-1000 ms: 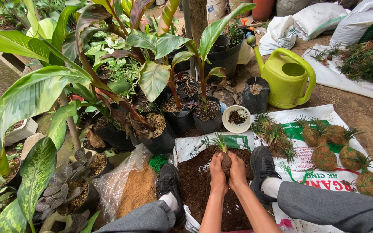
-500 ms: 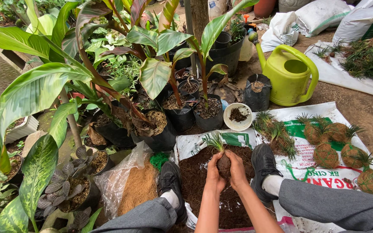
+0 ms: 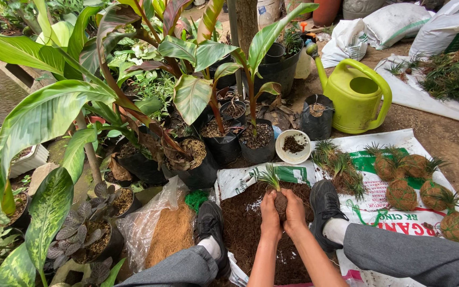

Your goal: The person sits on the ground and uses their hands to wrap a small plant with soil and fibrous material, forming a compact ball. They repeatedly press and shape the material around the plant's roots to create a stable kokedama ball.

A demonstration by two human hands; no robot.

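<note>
**Soil ball w/ grass sprig lifted slightly, both hands cupped**

Fingers (image 3: 270, 204) of left hand (image 3: 270, 220) and right hand (image 3: 295, 212) curled and pressed round a dark soil ball (image 3: 281, 201), lower centre of frame, palms facing each other. Green grassy sprig (image 3: 270, 175) sticking out top, tilted to upper left. Compared w/ 1 s ago: ball raised a bit above the loose brown soil pile (image 3: 245, 223), sprig now higher over the printed sack (image 3: 378, 218) edge; hands closer together. Judged: squeezing/shaping stage, ball firming up, not set down yet.

Black shoes either side of pile, grey trouser legs at bottom. Finished wrapped balls (image 3: 402, 194) w/ sprigs at right centre, well apart from hands. White bowl (image 3: 292, 146) w/ soil just above pile. Yellow-green watering can (image 3: 356, 95) upper right. Coir fibre in clear bag (image 3: 171, 234) lower left. Potted plants fill upper left.
</note>
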